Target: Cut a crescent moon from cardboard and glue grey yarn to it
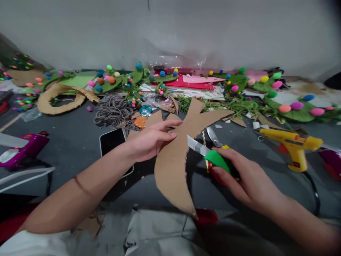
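Observation:
A curved brown cardboard piece [173,163] with pointed ends and a rough right edge sits in the middle, its lower tip past the table's front edge. My left hand [151,140] grips its left side, thumb on top and the other fingers partly hidden. In my right hand [245,174] is a green utility knife [218,160], its blade pointing left, the tip at the cardboard's right edge. Scissors [213,137] with yellow and red parts lie partly behind the knife.
A phone [113,140] lies beside my left wrist, grey yarn [113,112] behind it. A yellow glue gun [295,144] stands right; a purple tool [23,149] is left. Felt leaves with coloured balls, a cardboard ring [44,101] and scraps line the back.

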A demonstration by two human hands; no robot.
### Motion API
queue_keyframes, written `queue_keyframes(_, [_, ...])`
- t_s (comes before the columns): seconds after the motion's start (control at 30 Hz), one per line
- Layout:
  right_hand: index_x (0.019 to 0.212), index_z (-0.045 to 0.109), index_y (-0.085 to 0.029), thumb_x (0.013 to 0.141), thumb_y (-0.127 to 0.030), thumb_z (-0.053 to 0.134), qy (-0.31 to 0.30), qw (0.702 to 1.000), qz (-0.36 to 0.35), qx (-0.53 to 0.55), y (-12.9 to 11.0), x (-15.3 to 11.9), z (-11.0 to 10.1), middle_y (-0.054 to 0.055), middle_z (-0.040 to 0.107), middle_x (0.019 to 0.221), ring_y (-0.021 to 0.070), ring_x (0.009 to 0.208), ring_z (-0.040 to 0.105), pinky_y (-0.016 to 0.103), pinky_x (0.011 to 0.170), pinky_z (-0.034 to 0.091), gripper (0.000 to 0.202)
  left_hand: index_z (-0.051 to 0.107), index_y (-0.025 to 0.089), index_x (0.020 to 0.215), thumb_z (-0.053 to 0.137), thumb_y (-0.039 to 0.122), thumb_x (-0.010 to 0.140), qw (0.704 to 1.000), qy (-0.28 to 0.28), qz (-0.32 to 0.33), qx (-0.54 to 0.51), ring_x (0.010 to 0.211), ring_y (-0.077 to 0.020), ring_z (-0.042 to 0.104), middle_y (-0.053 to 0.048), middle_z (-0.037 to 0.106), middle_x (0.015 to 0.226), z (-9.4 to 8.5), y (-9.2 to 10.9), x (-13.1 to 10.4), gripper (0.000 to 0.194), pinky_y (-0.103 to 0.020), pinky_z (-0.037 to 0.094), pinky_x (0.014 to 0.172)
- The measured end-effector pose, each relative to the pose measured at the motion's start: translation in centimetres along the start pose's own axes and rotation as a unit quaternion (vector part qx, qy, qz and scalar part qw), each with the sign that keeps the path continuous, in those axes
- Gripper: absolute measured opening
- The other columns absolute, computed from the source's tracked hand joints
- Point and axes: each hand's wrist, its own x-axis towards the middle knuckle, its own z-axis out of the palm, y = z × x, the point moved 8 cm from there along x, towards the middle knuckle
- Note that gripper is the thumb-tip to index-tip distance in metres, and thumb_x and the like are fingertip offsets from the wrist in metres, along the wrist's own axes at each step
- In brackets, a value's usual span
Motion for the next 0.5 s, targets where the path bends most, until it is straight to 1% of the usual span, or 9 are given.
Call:
queue_keyframes(0.07, [0.136, 0.053, -0.021, 0.103, -0.032, 0.052, 0.014, 1.0, -0.017, 0.0, -0.6, 0.0, 0.0, 0.009, 0.077, 0.113, 0.0244, 0.093, 0.077, 0.033, 0.074, 0.061, 0.035, 0.062, 0.027, 0.14, 0.069, 0.011, 0.086, 1.0, -0.017, -0.017, -0.002, 0.083, -0.0151, 0.071, -0.004, 0.076, 0.101, 0.7, -0.3, -0.5, 0.056, -0.024, 0.054, 0.073])
queue_keyframes(0.13, [0.139, 0.053, -0.02, 0.103, -0.032, 0.051, 0.032, 0.999, -0.018, -0.004, -0.8, 0.0, -0.3, 0.01, 0.077, 0.115, 0.0243, 0.094, 0.077, 0.032, 0.074, 0.061, 0.038, 0.061, 0.029, 0.142, 0.067, 0.013, 0.085, 0.999, -0.041, -0.028, -0.001, 0.08, -0.0152, 0.071, -0.004, 0.076, 0.105, 1.2, -0.3, -0.7, 0.059, -0.024, 0.054, 0.07])
queue_keyframes(0.23, [0.137, 0.057, -0.017, 0.104, -0.034, 0.05, 0.068, 0.997, 0.03, 0.009, 0.1, -0.3, -0.8, 0.013, 0.076, 0.12, 0.0256, 0.101, 0.076, 0.032, 0.08, 0.06, 0.037, 0.068, 0.02, 0.133, 0.062, 0.024, 0.08, 0.994, -0.104, -0.034, -0.008, 0.074, -0.0184, 0.067, -0.01, 0.074, 0.105, 1.8, -0.3, -0.8, 0.053, -0.03, 0.054, 0.066])
queue_keyframes(0.3, [0.135, 0.06, -0.015, 0.105, -0.036, 0.049, 0.077, 0.993, 0.075, 0.043, 0.9, -0.5, -0.9, 0.013, 0.076, 0.116, 0.0256, 0.101, 0.075, 0.032, 0.082, 0.059, 0.038, 0.068, 0.019, 0.132, 0.063, 0.032, 0.073, 0.989, -0.146, -0.009, 0.009, 0.076, -0.0213, 0.065, -0.013, 0.072, 0.108, 2.1, 0.1, -1.0, 0.061, -0.035, 0.055, 0.066])
queue_keyframes(0.33, [0.135, 0.062, -0.015, 0.105, -0.037, 0.049, 0.074, 0.991, 0.095, 0.065, 1.2, -0.5, -0.9, 0.012, 0.077, 0.112, 0.0247, 0.098, 0.075, 0.031, 0.08, 0.059, 0.039, 0.066, 0.02, 0.136, 0.067, 0.032, 0.069, 0.986, -0.161, 0.014, 0.041, 0.078, -0.0218, 0.064, -0.013, 0.071, 0.11, 2.3, 0.3, -1.1, 0.068, -0.035, 0.054, 0.066])
queue_keyframes(0.4, [0.134, 0.064, -0.016, 0.106, -0.041, 0.048, 0.06, 0.984, 0.129, 0.106, 1.6, -0.5, -0.6, 0.009, 0.077, 0.1, 0.0216, 0.086, 0.074, 0.029, 0.074, 0.057, 0.041, 0.056, 0.024, 0.147, 0.077, 0.029, 0.064, 0.972, -0.171, 0.063, 0.151, 0.078, -0.0206, 0.063, -0.012, 0.071, 0.112, 2.6, 0.6, -1.5, 0.086, -0.033, 0.053, 0.065])
queue_keyframes(0.43, [0.135, 0.064, -0.017, 0.106, -0.042, 0.047, 0.057, 0.98, 0.14, 0.126, 1.7, -0.4, -0.6, 0.007, 0.076, 0.094, 0.0194, 0.079, 0.072, 0.028, 0.071, 0.056, 0.041, 0.047, 0.026, 0.154, 0.08, 0.029, 0.068, 0.958, -0.151, 0.083, 0.228, 0.077, -0.0197, 0.063, -0.011, 0.071, 0.109, 2.5, 0.6, -1.6, 0.092, -0.033, 0.054, 0.066])
queue_keyframes(0.47, [0.135, 0.063, -0.018, 0.106, -0.042, 0.046, 0.054, 0.977, 0.146, 0.144, 1.5, -0.3, -0.6, 0.004, 0.073, 0.087, 0.0172, 0.073, 0.069, 0.026, 0.067, 0.054, 0.041, 0.04, 0.026, 0.159, 0.081, 0.03, 0.073, 0.938, -0.124, 0.102, 0.307, 0.075, -0.019, 0.063, -0.01, 0.072, 0.105, 2.3, 0.6, -1.7, 0.095, -0.034, 0.055, 0.069])
queue_keyframes(0.5, [0.136, 0.063, -0.019, 0.107, -0.042, 0.046, 0.049, 0.975, 0.146, 0.161, 1.3, -0.1, -0.6, 0.002, 0.071, 0.082, 0.0153, 0.068, 0.065, 0.025, 0.065, 0.052, 0.041, 0.04, 0.026, 0.159, 0.079, 0.035, 0.079, 0.911, -0.085, 0.134, 0.38, 0.072, -0.0184, 0.063, -0.008, 0.072, 0.1, 2.0, 1.0, -1.8, 0.089, -0.035, 0.055, 0.07])
